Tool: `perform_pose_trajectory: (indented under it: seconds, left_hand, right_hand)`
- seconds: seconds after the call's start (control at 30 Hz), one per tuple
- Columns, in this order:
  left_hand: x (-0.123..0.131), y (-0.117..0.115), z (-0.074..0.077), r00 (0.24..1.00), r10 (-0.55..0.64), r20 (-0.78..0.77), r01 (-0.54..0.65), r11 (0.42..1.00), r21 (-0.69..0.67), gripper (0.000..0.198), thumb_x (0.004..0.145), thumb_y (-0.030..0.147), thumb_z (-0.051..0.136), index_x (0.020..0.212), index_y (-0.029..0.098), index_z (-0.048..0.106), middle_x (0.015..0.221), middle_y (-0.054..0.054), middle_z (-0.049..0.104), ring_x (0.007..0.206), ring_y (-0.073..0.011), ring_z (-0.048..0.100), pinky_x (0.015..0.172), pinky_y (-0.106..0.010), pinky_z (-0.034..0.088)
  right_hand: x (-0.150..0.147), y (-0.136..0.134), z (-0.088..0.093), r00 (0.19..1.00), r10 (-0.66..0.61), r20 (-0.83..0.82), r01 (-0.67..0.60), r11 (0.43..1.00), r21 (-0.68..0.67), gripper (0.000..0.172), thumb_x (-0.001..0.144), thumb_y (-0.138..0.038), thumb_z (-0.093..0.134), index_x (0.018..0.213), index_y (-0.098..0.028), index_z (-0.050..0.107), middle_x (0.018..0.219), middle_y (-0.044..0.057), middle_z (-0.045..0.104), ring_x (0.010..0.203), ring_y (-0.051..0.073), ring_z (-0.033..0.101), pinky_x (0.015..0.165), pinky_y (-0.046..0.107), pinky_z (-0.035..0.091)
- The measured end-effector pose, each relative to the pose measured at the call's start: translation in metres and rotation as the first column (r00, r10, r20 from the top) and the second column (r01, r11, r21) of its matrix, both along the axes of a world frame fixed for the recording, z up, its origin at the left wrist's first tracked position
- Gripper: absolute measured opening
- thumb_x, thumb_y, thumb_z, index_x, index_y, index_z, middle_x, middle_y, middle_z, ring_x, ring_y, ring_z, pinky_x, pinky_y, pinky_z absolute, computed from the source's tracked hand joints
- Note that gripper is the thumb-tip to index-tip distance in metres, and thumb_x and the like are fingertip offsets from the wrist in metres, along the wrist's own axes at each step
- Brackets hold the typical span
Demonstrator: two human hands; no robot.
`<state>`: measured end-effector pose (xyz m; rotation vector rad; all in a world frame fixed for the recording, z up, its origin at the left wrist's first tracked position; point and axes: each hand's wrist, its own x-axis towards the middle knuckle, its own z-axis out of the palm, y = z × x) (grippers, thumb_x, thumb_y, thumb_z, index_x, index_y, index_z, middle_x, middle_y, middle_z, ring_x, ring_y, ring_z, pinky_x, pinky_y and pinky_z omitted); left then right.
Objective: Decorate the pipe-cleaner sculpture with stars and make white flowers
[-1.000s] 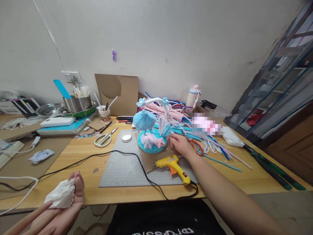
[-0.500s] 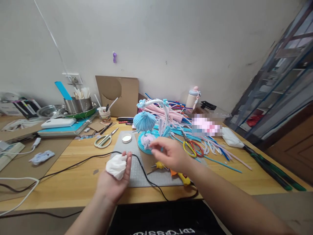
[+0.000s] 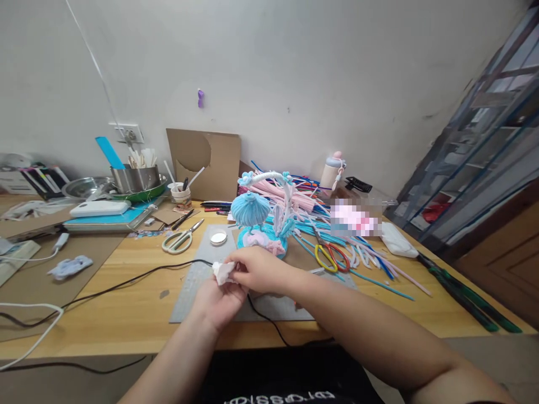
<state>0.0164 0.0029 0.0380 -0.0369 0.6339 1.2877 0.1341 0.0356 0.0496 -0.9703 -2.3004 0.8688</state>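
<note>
A crumpled white tissue (image 3: pixel 223 273) sits between my two hands in front of the craft. My left hand (image 3: pixel 221 303) is turned palm up and holds the tissue from below, its fingers partly hidden. Reaching across from the right, my right hand (image 3: pixel 263 269) pinches the tissue between thumb and fingers. Just behind stands a pipe-cleaner craft with a pleated blue shade (image 3: pixel 251 210), a white arch (image 3: pixel 269 177) with blue flowers, and a round blue base. A pink piece (image 3: pixel 275 247) lies on that base.
A grey cutting mat (image 3: pixel 189 297) lies under my hands, with a black cable (image 3: pixel 138 278) running across. Scissors (image 3: pixel 181 238) rest to the left; red-yellow scissors (image 3: pixel 332 256) lie right, by piled pipe cleaners (image 3: pixel 290 196). A small round white-topped tin (image 3: pixel 218 238) sits behind the tissue.
My right hand has moved left from the craft's base to the tissue and closed on it. My left hand has shifted right with the tissue. The pink piece on the base now shows.
</note>
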Motion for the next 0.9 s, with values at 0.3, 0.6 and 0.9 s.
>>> perform_pose_trajectory:
  seconds: [0.3, 0.6, 0.9]
  left_hand:
    - [-0.017, -0.001, -0.003, 0.994, 0.051, -0.094, -0.044, 0.996, 0.079, 0.034, 0.093, 0.023, 0.033, 0.114, 0.009, 0.056, 0.096, -0.016, 0.068, 0.072, -0.0224, 0.067, 0.062, -0.04, 0.057]
    - [-0.006, -0.011, -0.002, 0.958, 0.035, -0.285, -0.005, 0.994, 0.106, 0.017, 0.086, 0.003, 0.046, 0.089, 0.009, 0.061, 0.076, -0.006, 0.067, 0.058, -0.0119, 0.063, 0.053, -0.021, 0.053]
    - [-0.012, -0.007, -0.009, 0.986, 0.01, -0.164, -0.002, 0.999, 0.049, 0.027, 0.095, 0.021, 0.038, 0.104, 0.009, 0.06, 0.081, -0.01, 0.068, 0.069, -0.018, 0.066, 0.063, -0.029, 0.056]
  right_hand:
    - [-0.014, 0.022, 0.0, 0.987, -0.157, -0.024, 0.129, 0.881, -0.455, 0.018, 0.074, -0.017, 0.052, 0.056, -0.016, 0.056, 0.042, -0.004, 0.053, 0.04, 0.009, 0.049, 0.042, 0.018, 0.036]
    - [-0.015, 0.0, -0.006, 0.967, -0.174, -0.185, 0.032, 0.806, -0.591, 0.012, 0.08, -0.015, 0.053, 0.068, -0.016, 0.055, 0.055, -0.006, 0.054, 0.044, 0.005, 0.046, 0.043, 0.015, 0.036]
    - [-0.002, -0.014, -0.017, 0.92, -0.338, -0.198, 0.13, 0.739, -0.661, 0.01, 0.071, -0.012, 0.052, 0.069, -0.02, 0.045, 0.05, -0.006, 0.053, 0.038, 0.008, 0.045, 0.036, 0.016, 0.032]
